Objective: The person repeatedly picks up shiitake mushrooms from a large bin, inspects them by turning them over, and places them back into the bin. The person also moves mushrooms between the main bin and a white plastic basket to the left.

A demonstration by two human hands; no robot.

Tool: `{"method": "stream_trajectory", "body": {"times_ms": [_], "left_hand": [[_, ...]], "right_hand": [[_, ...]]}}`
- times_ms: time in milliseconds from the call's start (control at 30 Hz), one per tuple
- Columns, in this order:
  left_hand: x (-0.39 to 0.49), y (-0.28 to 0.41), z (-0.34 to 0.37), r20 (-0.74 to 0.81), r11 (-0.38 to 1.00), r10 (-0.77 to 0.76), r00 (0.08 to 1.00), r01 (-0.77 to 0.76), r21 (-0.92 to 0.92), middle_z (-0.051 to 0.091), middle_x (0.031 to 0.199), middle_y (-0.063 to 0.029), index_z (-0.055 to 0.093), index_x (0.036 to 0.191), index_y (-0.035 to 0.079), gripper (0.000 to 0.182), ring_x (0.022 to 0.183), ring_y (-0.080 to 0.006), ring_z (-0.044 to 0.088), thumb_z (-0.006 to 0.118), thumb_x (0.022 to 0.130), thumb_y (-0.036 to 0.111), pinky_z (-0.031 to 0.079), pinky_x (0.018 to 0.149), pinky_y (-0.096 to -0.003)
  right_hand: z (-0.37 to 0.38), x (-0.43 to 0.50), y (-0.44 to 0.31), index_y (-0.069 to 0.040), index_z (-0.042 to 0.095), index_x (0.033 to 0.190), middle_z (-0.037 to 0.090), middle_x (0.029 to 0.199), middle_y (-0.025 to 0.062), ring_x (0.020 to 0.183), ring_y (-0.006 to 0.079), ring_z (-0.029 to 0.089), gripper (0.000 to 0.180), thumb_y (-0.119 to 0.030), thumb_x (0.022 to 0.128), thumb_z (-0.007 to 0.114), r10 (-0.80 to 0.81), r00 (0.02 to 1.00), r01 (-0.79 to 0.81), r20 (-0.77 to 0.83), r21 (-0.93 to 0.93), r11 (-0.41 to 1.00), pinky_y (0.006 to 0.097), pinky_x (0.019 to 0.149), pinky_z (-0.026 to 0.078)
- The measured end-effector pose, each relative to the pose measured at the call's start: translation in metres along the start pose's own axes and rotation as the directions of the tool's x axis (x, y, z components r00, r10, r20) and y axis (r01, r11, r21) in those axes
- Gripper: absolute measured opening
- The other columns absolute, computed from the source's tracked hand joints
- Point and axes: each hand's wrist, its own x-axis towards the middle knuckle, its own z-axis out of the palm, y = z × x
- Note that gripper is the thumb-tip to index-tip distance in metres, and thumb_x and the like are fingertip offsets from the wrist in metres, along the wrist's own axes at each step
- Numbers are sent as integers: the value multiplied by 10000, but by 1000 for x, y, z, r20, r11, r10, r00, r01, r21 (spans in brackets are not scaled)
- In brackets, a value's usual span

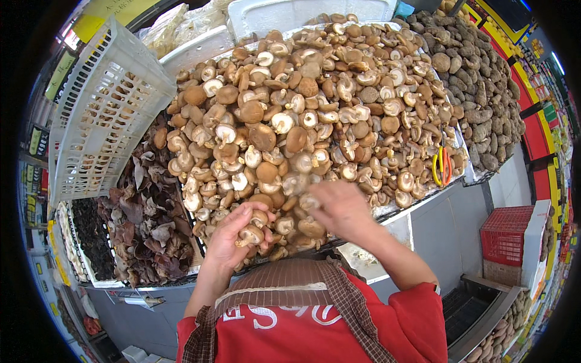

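Observation:
A large heap of shiitake mushrooms [263, 137] spreads over the stand before me. At its near edge my left hand [240, 233] is cupped around a few shiitake mushrooms [251, 235], some caps down and stems showing. My right hand [338, 208], blurred, is just right of it over the near part of the heap, its fingers at a pale mushroom [309, 201]; whether it grips that one I cannot tell. Scissors with yellow and orange handles [441, 168] lie on the heap's right side, away from both hands.
A white plastic crate [109, 109] stands tilted at the left with mushrooms seen through its slots. Below it lie wood ear fungus [150, 218] and a darker fungus [92, 236]. Brown taro-like tubers [476, 90] are piled at the right. A red crate [506, 233] stands lower right.

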Motion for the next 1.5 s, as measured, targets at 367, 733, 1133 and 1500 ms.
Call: {"method": "stream_trajectory", "body": {"times_ms": [367,733,1133,1500], "left_hand": [[17,-14,4,140,991,-124,982,117,59,623,1167,-189,479,1341,7,656,862,-305,686,395,1006,566,575,631,-393],[14,-10,-23,218,958,33,975,32,-286,579,1269,-231,517,1294,-9,776,958,-359,662,382,959,678,565,629,-431],[16,-11,-21,234,978,42,971,8,-207,531,1349,-232,474,1353,-12,775,1013,-372,655,384,972,657,576,648,-406],[22,-16,-12,295,970,77,952,-4,-242,498,1391,-247,446,1399,-12,888,1159,-477,571,388,922,735,586,670,-438]], "right_hand": [[-22,23,-18,-54,651,1154,646,1093,79,940,193,640,338,-282,909,697,-97,995,95,-23,506,858,338,843,530],[21,10,-6,-51,649,1029,679,882,143,823,290,668,282,-289,878,664,-6,996,-1,91,77,997,409,756,541],[20,18,-16,-68,636,961,662,832,93,765,280,657,209,-215,821,682,44,993,-45,110,3,999,410,666,523],[14,15,-13,-23,503,1349,662,1104,79,705,104,598,371,-226,1040,479,196,797,-427,571,763,-485,206,552,476]]}}
